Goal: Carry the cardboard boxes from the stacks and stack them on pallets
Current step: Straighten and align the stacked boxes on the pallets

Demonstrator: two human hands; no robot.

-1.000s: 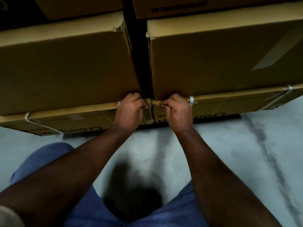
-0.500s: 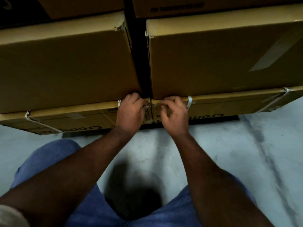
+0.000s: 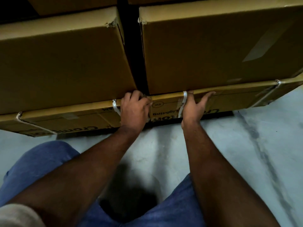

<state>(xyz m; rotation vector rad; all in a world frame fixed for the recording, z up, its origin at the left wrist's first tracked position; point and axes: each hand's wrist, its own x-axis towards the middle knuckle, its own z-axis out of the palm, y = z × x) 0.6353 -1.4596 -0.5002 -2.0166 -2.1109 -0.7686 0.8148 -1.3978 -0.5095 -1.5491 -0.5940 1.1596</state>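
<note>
Far L: lower left box [image 3: 65,119], flat cardboard, sits low near the floor [image 3: 229,145], white strap [image 3: 115,106] round it near its R end, printed lettering upside down on front face. On top of it: big upper left box [image 3: 62,66], plain brown, torn tape at top R corner. Left hand [image 3: 134,108] at the R end of lower left box, by the dark gap between the 2 stacks; fingers curled over the top corner edge, gripping it, knuckles facing out. Fingertips hidden under upper box, so depth of grip can't be told. Center: gap runs vertical between stacks. R of gap: lower right box [image 3: 229,99], same flat type, w/ its own strap [image 3: 183,102] and upside-down print. Right hand [image 3: 195,105] lies against its front face just R of the strap, fingers straight and spread, thumb up along the strap, palm toward the box, holding nothing. Above: upper right box [image 3: 213,51], pale tape strip on its R side. More boxes above both stacks, mostly out of frame. Bottom: person's blue trousers [image 3: 41,161], both forearms reaching fwd, floor pale grey w/ dark streak at R.
</note>
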